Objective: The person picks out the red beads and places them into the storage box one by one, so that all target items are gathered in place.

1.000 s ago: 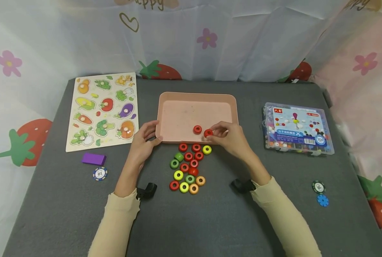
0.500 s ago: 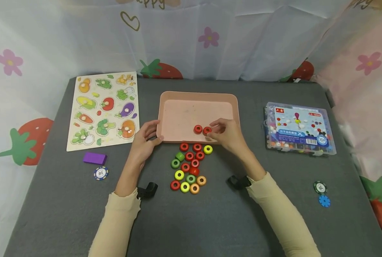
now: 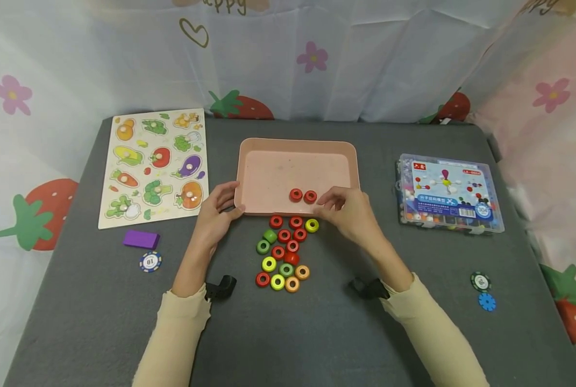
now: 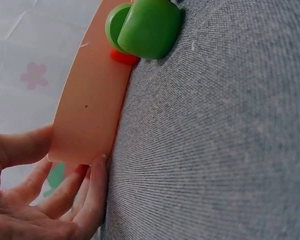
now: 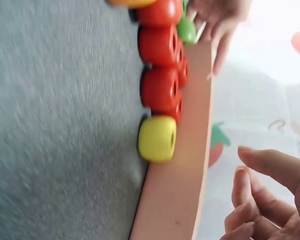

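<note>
The left hand (image 3: pixel 214 216) pinches the tray (image 3: pixel 268 172) at its near-left corner; the right hand (image 3: pixel 349 214), thumb and forefinger apart, holds nothing by the near edge. Steadying that corner and releasing low and flat should work best. The bead cluster (image 3: pixel 291 259) lies outside the near edge, two red beads (image 3: pixel 296 199) just inside. Near the surface's (image 3: pixel 288 338) right edge, a lidded box (image 3: pixel 449 196) holds coloured pieces.

Soft light, faint shadows, slight blur
</note>
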The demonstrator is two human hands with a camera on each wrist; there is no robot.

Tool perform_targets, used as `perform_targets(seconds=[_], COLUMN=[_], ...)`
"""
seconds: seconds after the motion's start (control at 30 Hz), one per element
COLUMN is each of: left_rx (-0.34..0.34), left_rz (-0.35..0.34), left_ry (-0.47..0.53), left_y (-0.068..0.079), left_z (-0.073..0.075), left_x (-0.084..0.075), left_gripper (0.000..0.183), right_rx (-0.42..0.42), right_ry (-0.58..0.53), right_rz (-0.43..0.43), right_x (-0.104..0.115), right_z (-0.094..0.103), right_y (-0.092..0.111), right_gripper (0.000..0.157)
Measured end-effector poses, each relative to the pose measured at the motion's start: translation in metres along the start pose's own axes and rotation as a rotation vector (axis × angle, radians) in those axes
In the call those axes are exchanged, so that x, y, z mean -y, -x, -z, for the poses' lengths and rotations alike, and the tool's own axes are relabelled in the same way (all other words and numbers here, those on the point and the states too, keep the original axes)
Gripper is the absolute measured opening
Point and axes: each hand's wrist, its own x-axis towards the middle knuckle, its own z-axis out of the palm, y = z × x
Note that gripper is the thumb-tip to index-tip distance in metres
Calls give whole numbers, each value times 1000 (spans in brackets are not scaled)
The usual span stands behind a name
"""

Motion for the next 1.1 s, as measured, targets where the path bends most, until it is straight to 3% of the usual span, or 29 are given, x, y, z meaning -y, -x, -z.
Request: perform_targets(seconds=[0.13,0.3,0.7,1.1], left_rx=[0,3,9,8], left_rz=[0,4,9,12], left_ry=[1,-2,-7,0], left_y=[0,0,1,1], left_z=[0,0,0,1], left_x=[0,0,-1,-1], left_gripper=[56,56,56,56], right_rx=[83,160,229,209], right_ry=[-5,76,211,231], right_rz=[7,8,-37,7], right_x=[2,1,-8,-8], right_z=[-7,-17,-32,-37], right_y=[10,16,16,18], right_gripper=[8,7,25,26])
